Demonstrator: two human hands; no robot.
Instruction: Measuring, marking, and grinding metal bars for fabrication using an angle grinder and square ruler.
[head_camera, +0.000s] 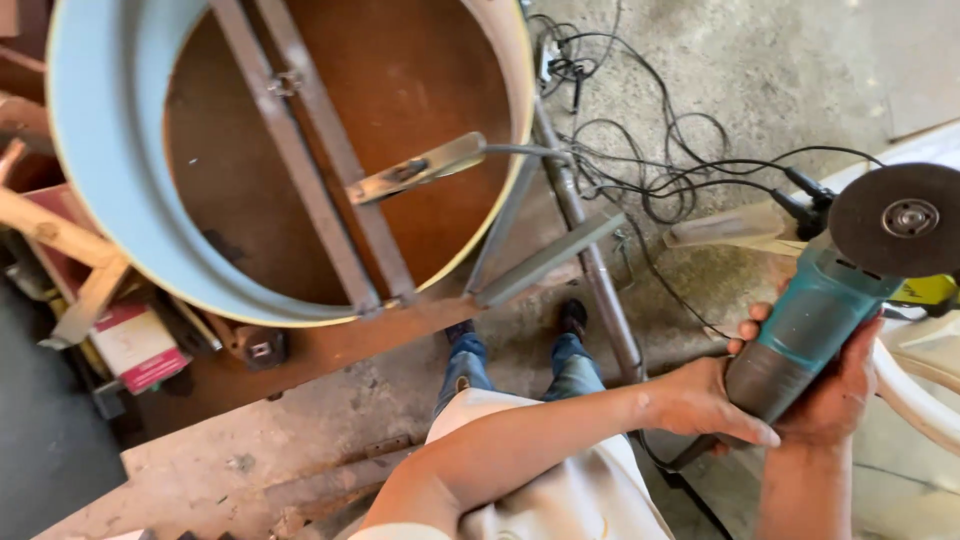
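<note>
I hold a teal angle grinder (815, 310) at the right, its dark abrasive disc (905, 218) facing up. My right hand (835, 395) wraps around the grinder's dark rear grip from below. My left hand (700, 402) reaches across my body and rests its fingers on the same grip's near end. The grinder's black cord (700, 190) runs off to the left across the floor. My jeans and shoes (572, 318) show below, on the concrete.
A large round drum (100, 180) with a pale blue wall and brown bottom fills the upper left, on a steel frame (590, 250). Flat metal bars (300, 170) and a clamp (420, 170) lie across it. Tangled cables (610, 110) cover the floor. A white plastic chair (915, 395) stands at right.
</note>
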